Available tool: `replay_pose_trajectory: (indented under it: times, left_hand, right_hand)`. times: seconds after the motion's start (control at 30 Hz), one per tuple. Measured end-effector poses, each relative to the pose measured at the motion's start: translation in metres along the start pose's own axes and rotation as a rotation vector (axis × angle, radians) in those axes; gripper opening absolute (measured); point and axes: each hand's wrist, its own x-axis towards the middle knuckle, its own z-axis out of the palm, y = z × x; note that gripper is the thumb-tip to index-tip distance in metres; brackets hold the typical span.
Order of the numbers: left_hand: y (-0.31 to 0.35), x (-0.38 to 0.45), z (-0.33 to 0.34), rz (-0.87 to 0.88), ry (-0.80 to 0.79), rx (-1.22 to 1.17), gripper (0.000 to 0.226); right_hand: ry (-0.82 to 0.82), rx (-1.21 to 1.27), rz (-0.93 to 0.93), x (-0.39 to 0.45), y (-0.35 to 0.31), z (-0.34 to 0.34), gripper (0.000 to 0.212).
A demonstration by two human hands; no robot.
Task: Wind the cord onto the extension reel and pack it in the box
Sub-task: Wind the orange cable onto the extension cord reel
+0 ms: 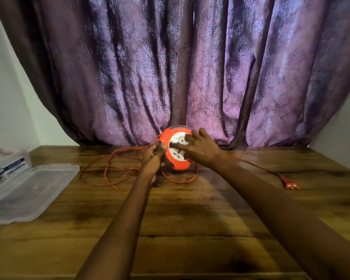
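A wooden tabletop fills the lower frame, its near half bare. At centre, close to the far edge and a purple patterned curtain, stands one round orange plastic extension reel with a white socket face, tilted toward the camera. The right hand lies spread on that face; the left hand pinches the thin orange cord, which loops loosely at centre left. One orange plug lies far right. One clear plastic box sits at the left edge.

One reel, one box, two hands.
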Motion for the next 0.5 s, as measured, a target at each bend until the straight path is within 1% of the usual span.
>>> replay_pose_trajectory:
  times: [0.07, 0.13, 0.17, 0.2, 0.23, 0.27, 0.3, 0.33, 0.37, 0.4, 0.47, 0.5]
  left_hand:
    - [-0.004, -0.001, 0.003, 0.036, 0.007, -0.009, 0.013]
    - [-0.01, -0.003, 0.005, 0.087, 0.015, -0.011, 0.022]
    - [-0.01, -0.005, 0.007, 0.095, 0.035, -0.003, 0.026]
    - [-0.008, -0.007, 0.009, 0.108, 0.052, 0.006, 0.029]
    - [-0.006, -0.009, 0.011, 0.134, 0.068, 0.018, 0.028]
    - [-0.004, -0.011, 0.012, 0.163, 0.08, 0.038, 0.023]
    - [-0.005, -0.01, 0.011, 0.185, 0.089, 0.063, 0.017]
    - [-0.005, -0.009, 0.011, 0.202, 0.09, 0.088, 0.014]
    - [-0.006, -0.008, 0.008, 0.209, 0.085, 0.103, 0.013]
    - [-0.006, -0.007, 0.006, 0.212, 0.087, 0.112, 0.015]
    - [-0.005, -0.004, 0.002, 0.203, 0.119, 0.123, 0.017]
    - [-0.004, -0.004, 0.0, 0.197, 0.135, 0.113, 0.013]
  right_hand:
    - [-0.071, 0.164, 0.284, 0.003, -0.012, -0.01, 0.063]
    - [-0.134, 0.437, 0.648, 0.011, -0.025, -0.011, 0.069]
    - [-0.174, 0.667, 0.853, 0.015, -0.028, -0.013, 0.073]
    - [-0.17, 0.999, 1.045, 0.02, -0.031, -0.016, 0.076]
    - [-0.122, 1.353, 1.225, 0.023, -0.033, -0.017, 0.072]
    - [-0.065, 1.655, 1.359, 0.025, -0.034, -0.014, 0.064]
    - [-0.012, 1.847, 1.444, 0.026, -0.037, -0.011, 0.056]
    - [0.021, 1.934, 1.494, 0.027, -0.04, -0.005, 0.053]
    - [0.044, 1.963, 1.501, 0.026, -0.045, -0.004, 0.051]
    - [0.054, 1.956, 1.476, 0.025, -0.049, -0.003, 0.048]
    - [0.02, 1.885, 1.387, 0.024, -0.051, 0.004, 0.038]
    - [-0.007, 1.791, 1.326, 0.024, -0.049, 0.008, 0.04]
